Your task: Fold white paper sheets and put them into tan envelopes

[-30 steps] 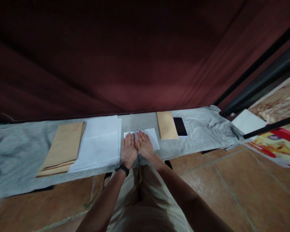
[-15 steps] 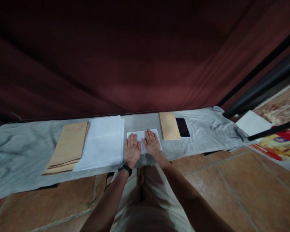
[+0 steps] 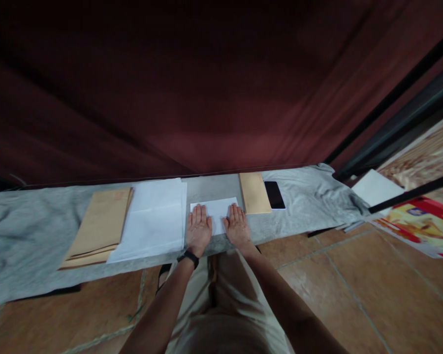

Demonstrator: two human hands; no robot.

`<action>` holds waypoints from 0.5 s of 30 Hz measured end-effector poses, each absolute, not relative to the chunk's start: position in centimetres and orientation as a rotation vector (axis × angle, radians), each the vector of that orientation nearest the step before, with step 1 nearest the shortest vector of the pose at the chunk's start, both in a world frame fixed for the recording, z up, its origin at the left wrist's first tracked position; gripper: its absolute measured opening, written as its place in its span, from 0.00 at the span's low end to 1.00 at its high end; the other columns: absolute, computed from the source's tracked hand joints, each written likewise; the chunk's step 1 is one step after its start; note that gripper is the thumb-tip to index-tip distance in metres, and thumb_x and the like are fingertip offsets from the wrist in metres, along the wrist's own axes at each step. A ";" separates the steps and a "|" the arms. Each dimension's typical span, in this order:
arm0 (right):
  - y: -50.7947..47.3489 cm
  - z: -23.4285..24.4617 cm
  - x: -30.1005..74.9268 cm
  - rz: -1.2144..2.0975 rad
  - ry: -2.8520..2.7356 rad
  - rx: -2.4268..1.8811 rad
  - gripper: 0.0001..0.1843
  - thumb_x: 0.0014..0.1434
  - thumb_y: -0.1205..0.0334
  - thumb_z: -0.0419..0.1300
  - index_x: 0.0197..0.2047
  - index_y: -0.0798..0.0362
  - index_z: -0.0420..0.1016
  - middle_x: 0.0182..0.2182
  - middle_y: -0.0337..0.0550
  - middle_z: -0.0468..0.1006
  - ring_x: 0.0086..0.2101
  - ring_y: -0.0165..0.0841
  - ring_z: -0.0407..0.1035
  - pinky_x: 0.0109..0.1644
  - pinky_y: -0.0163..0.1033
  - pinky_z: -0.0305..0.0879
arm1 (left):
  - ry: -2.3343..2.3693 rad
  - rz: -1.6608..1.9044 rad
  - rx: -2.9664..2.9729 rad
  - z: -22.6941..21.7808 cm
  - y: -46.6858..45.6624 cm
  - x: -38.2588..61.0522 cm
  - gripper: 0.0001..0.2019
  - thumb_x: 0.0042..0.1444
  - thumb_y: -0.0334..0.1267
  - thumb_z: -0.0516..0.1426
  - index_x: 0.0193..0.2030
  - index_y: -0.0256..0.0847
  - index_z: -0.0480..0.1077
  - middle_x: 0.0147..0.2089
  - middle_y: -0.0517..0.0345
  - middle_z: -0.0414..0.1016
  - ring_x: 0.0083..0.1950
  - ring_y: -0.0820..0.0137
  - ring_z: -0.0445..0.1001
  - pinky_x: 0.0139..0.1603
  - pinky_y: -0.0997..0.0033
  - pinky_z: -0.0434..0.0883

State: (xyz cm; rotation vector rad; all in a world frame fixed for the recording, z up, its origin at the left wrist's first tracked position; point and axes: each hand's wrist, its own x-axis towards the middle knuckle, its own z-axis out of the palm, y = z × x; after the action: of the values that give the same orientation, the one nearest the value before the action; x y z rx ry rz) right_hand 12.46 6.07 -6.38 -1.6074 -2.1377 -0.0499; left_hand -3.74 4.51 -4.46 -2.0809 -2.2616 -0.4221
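Note:
A small piece of white paper (image 3: pixel 217 211), apparently folded, lies flat on the grey cloth in front of me. My left hand (image 3: pixel 199 230) rests palm down on its left part, fingers stretched out. On the right part of the same paper lies my right hand (image 3: pixel 237 226), also flat with its fingers extended. White paper shows between the two hands. Left of them is a stack of large white sheets (image 3: pixel 151 216), partly next to a pile of big brown envelopes (image 3: pixel 101 219). A smaller brown envelope stack (image 3: pixel 255 192) sits just right of my right hand.
A phone with a dark screen (image 3: pixel 275 194) lies beside the smaller envelopes. The grey cloth (image 3: pixel 310 196) covers a long, narrow surface. Behind it hangs a dark red curtain (image 3: pixel 214 98). Black metal bars (image 3: pixel 391 103) and a colourful printed box (image 3: pixel 421 221) are at the right.
My hands have moved apart across the paper, the right one slightly to the right, uncovering more white between them. The whole view has shifted a little.

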 end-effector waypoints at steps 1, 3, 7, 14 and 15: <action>5.8 -6.4 12.6 -0.051 -2.134 -1.605 0.33 0.74 0.53 0.44 0.72 0.69 0.53 0.70 0.66 0.57 0.69 0.48 0.53 0.70 0.56 0.53 | -2.262 -0.429 -2.077 -4.5 4.5 -3.8 0.29 0.69 0.41 0.41 0.73 0.28 0.53 0.76 0.39 0.51 0.78 0.58 0.47 0.76 0.51 0.49; 5.4 -6.4 13.0 -0.054 -2.128 -1.601 0.33 0.74 0.53 0.44 0.73 0.68 0.53 0.69 0.65 0.58 0.69 0.48 0.53 0.70 0.56 0.53 | -2.257 -0.445 -2.077 -4.5 4.5 -3.8 0.29 0.69 0.41 0.41 0.73 0.28 0.53 0.76 0.39 0.52 0.78 0.58 0.47 0.76 0.51 0.49; 4.9 -6.3 13.3 -0.073 -2.122 -1.596 0.32 0.74 0.55 0.45 0.73 0.66 0.54 0.69 0.64 0.60 0.68 0.47 0.54 0.70 0.55 0.53 | -2.239 -0.487 -2.091 -4.5 4.5 -4.0 0.30 0.69 0.41 0.41 0.72 0.25 0.54 0.75 0.36 0.53 0.78 0.57 0.48 0.76 0.50 0.48; 4.8 -6.2 13.3 -0.080 -2.121 -1.604 0.31 0.73 0.55 0.45 0.72 0.66 0.55 0.69 0.64 0.59 0.68 0.47 0.54 0.70 0.55 0.52 | -2.127 -0.628 -2.213 -4.1 4.3 -1.3 0.29 0.69 0.41 0.41 0.73 0.28 0.52 0.76 0.41 0.52 0.78 0.59 0.46 0.76 0.50 0.51; 4.8 -6.2 13.3 -0.075 -2.126 -1.606 0.31 0.73 0.56 0.45 0.72 0.67 0.55 0.69 0.64 0.59 0.68 0.47 0.54 0.70 0.55 0.52 | -2.097 -0.631 -2.265 -4.0 4.4 -0.7 0.29 0.69 0.41 0.41 0.73 0.30 0.53 0.76 0.43 0.53 0.78 0.60 0.46 0.76 0.51 0.51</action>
State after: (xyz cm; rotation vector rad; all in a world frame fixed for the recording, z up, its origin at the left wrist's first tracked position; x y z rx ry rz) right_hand 13.31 4.77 -6.21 -1.6064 -2.1263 -0.0746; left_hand -0.69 4.38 -4.03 -2.2654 -2.0971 -0.6307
